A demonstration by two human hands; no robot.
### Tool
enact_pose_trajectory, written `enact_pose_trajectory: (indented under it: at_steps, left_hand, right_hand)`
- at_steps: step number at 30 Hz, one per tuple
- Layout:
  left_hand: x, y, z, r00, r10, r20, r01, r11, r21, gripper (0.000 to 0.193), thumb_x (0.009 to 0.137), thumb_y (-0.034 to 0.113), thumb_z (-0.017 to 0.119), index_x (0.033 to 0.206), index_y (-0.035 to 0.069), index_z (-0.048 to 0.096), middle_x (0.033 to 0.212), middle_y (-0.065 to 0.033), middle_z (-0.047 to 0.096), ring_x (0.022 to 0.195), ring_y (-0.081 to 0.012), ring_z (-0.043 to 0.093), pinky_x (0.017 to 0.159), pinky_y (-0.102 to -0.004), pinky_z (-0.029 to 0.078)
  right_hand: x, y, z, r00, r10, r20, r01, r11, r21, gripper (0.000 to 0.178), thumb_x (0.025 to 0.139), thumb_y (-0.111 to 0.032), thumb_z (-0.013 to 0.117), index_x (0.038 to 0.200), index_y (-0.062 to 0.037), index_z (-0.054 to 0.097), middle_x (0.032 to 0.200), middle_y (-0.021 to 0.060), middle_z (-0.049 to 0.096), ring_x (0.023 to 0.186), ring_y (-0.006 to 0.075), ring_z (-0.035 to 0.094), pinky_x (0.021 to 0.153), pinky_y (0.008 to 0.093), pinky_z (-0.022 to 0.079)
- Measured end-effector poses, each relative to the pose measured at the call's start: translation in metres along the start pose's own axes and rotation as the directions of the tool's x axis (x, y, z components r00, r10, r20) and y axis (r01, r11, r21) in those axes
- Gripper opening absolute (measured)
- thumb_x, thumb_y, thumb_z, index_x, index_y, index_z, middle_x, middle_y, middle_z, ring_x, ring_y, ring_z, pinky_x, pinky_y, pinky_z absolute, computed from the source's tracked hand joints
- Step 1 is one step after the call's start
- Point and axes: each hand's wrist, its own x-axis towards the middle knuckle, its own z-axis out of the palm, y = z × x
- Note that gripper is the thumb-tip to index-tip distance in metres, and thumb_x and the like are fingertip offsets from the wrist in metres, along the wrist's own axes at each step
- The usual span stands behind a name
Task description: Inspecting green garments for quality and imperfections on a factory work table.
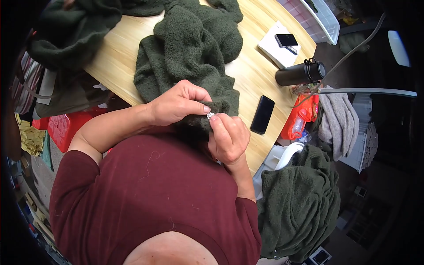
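Observation:
A dark green fuzzy knit garment (190,44) lies bunched across the table and reaches down to my chest. Its near end is between my two hands. My left hand (179,104) is closed, thumb and fingers pinching the knit at its edge. Fingertips of my right hand (229,137) are pressed together beside the left thumb, at a small sparkling rhinestone button (210,115) on the knit. The button sits between the two thumbs. Whether a needle or thread is there is too small to tell.
On the wooden table (251,66) are a black phone (263,115), a black bottle (300,73) and a white box (274,44) with another phone (286,40). More green knitwear (300,198) hangs at my right, near a grey knit (338,126). A red stool (66,128) stands left.

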Motion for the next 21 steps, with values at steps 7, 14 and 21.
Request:
enact_pose_trajectory:
  at_steps: [7, 14, 21]
  left_hand:
    - [0.004, -0.007, -0.005, 0.990, 0.102, -0.096, -0.089, 0.988, 0.130, 0.006, 0.078, 0.000, 0.057, 0.083, -0.002, 0.060, 0.071, 0.0038, 0.055, 0.068, -0.0007, 0.046, 0.060, -0.0183, 0.040]
    - [0.006, -0.015, -0.007, 0.945, 0.229, -0.235, -0.162, 0.948, 0.274, 0.011, 0.077, 0.000, 0.059, 0.087, -0.002, 0.060, 0.075, 0.0021, 0.057, 0.070, -0.0021, 0.048, 0.059, -0.0195, 0.042]
    - [0.000, -0.035, -0.011, 0.933, 0.317, -0.169, -0.205, 0.856, 0.475, 0.013, 0.072, 0.003, 0.062, 0.085, -0.001, 0.062, 0.076, -0.0065, 0.061, 0.071, -0.0109, 0.057, 0.064, -0.0240, 0.046]
  right_hand:
    - [-0.002, 0.011, 0.012, 0.998, 0.054, 0.038, -0.052, 0.998, -0.032, 0.030, 0.056, 0.011, 0.059, 0.084, 0.0015, 0.056, 0.073, 0.0118, 0.056, 0.054, 0.0224, 0.051, 0.045, 0.0297, 0.040]
    - [0.011, 0.018, 0.017, 0.931, 0.353, 0.096, -0.365, 0.914, 0.175, 0.025, 0.059, 0.013, 0.053, 0.080, -0.0005, 0.057, 0.101, 0.0192, 0.057, 0.082, 0.0306, 0.059, 0.064, 0.0326, 0.048]
    - [-0.007, 0.032, 0.022, 0.883, 0.374, 0.283, -0.464, 0.788, 0.405, 0.021, 0.057, 0.010, 0.052, 0.076, -0.0005, 0.055, 0.077, 0.0139, 0.056, 0.071, 0.0272, 0.057, 0.062, 0.0315, 0.046]
